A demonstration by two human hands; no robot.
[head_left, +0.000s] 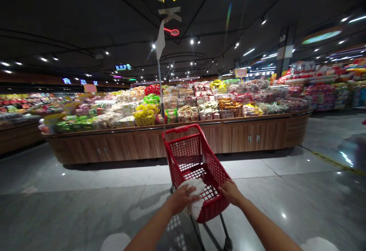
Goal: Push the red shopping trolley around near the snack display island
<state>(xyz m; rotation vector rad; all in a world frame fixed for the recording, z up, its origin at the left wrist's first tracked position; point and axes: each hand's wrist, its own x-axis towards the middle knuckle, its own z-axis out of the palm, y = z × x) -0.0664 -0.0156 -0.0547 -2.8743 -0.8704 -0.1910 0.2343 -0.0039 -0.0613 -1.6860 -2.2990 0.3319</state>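
Observation:
A small red shopping cart (191,155) stands in front of me on the grey tiled floor, with a thin pole and a white flag (160,41) rising from its front. My left hand (183,198) is closed on the near edge of the cart, over a white cloth or paper (197,201) that lies there. My right hand (230,192) grips the near right rim of the cart. The basket looks empty apart from the white cloth.
A long wooden display island (177,138) piled with bagged snacks runs across the aisle just beyond the cart. More stocked shelves (320,87) stand at the right and another counter (17,129) at the left. Glossy floor (85,205) spreads on both sides.

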